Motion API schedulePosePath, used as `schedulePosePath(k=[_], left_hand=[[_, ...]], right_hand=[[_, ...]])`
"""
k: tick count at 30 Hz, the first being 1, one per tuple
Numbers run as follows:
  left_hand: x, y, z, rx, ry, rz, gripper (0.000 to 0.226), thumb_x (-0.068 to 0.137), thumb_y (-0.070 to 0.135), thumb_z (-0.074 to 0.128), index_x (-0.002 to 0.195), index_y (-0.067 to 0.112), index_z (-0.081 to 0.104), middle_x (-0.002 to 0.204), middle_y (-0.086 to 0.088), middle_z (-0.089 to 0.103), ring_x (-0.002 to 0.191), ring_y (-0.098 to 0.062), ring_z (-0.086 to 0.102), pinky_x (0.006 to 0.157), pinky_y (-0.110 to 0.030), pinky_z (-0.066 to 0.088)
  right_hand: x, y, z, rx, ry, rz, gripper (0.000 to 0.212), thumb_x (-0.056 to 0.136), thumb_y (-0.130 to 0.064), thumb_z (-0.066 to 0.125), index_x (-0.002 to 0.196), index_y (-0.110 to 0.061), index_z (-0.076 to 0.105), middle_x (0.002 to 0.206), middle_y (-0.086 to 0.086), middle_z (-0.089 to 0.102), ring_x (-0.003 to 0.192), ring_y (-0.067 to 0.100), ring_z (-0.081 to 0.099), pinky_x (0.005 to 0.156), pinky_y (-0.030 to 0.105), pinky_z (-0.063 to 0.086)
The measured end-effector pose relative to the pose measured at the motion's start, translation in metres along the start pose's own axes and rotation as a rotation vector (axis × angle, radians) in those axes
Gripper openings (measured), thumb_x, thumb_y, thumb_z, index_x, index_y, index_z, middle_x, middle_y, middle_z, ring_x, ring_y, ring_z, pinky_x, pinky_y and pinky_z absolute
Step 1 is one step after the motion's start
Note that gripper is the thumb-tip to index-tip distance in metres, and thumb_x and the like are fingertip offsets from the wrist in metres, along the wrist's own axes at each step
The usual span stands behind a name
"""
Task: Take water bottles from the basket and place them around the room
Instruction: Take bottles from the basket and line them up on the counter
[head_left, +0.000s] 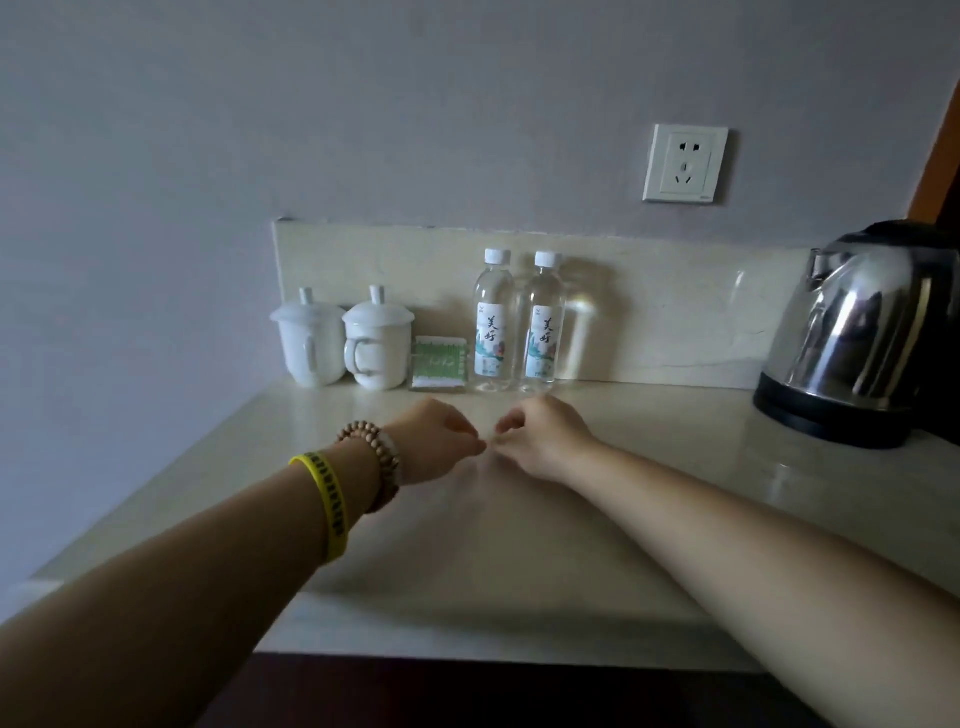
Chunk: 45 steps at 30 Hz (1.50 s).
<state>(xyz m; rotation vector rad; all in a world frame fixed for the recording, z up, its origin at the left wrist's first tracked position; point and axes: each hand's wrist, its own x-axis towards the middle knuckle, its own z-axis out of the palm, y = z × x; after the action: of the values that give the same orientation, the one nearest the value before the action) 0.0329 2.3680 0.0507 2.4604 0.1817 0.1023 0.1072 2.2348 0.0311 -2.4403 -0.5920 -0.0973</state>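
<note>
Neither grip holds anything. The left hand (441, 441) and the right hand (540, 436) hover low over the pale worktop (675, 493). Their fingers are loosely curled and the fingertips of the two hands nearly meet, with nothing visible between them. A bead bracelet (374, 452) and a yellow wristband (324, 499) circle the left wrist.

Just beyond the hands, the left bottle (492, 327) and the right bottle (543, 332) stand upright with white caps on. They are side by side, touching or nearly so, close against the backsplash (675, 312). Left of them a green tea packet (439, 362) leans beside two lidded white cups (377, 345). A steel kettle (852, 332) sits well apart at the right, below a wall socket (684, 163). The basket is not in view.

This placement looks finished. The likely risk is a careless pull-back. The hands are near the bottles, and a knuckle or the bracelet catching one could tip it into the other. Because the two stand so close together, both might fall and roll along the smooth worktop towards the cups or the edge.
</note>
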Motion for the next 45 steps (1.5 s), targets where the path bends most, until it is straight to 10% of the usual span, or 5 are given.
schedulePosePath(k=[13, 24, 32, 45], left_hand=[[-0.198, -0.123, -0.061, -0.007, 0.525, -0.293, 0.024, 0.086, 0.021, 0.058, 0.107, 0.016, 0.069, 0.113, -0.003, 0.066, 0.089, -0.017, 0.062, 0.078, -0.022, 0.045], [-0.353, -0.325, -0.135, 0.046, 0.417, -0.639, 0.025, 0.086, 0.026, 0.061, 0.099, 0.009, 0.072, 0.087, -0.006, 0.068, 0.075, -0.017, 0.059, 0.07, -0.026, 0.046], [-0.411, -0.476, -0.17, 0.164, 0.089, -0.793, 0.03, 0.086, 0.033, 0.059, 0.1, 0.009, 0.071, 0.103, -0.008, 0.07, 0.082, -0.016, 0.058, 0.077, -0.027, 0.049], [-0.263, -0.596, -0.152, 0.083, -0.058, -0.665, 0.027, 0.084, 0.03, 0.059, 0.096, 0.01, 0.072, 0.098, -0.008, 0.072, 0.088, -0.022, 0.066, 0.077, -0.029, 0.052]], right_hand=[[-0.089, -0.128, 0.073, -0.04, -0.181, -0.379, 0.012, 0.079, -0.029, 0.064, 0.086, -0.022, 0.071, 0.091, 0.001, 0.07, 0.094, 0.023, 0.063, 0.074, 0.025, 0.043], [-0.166, -0.299, 0.229, -0.094, -0.358, -0.726, 0.025, 0.087, -0.026, 0.056, 0.107, -0.015, 0.068, 0.11, 0.008, 0.069, 0.104, 0.027, 0.061, 0.086, 0.031, 0.046], [-0.194, -0.338, 0.382, -0.24, -0.837, -0.509, 0.027, 0.088, -0.03, 0.059, 0.11, -0.016, 0.067, 0.113, 0.001, 0.066, 0.09, 0.013, 0.054, 0.083, 0.023, 0.042], [-0.085, -0.307, 0.502, -0.239, -0.881, -0.171, 0.027, 0.091, -0.022, 0.051, 0.107, -0.008, 0.067, 0.117, 0.011, 0.066, 0.106, 0.028, 0.061, 0.09, 0.034, 0.049]])
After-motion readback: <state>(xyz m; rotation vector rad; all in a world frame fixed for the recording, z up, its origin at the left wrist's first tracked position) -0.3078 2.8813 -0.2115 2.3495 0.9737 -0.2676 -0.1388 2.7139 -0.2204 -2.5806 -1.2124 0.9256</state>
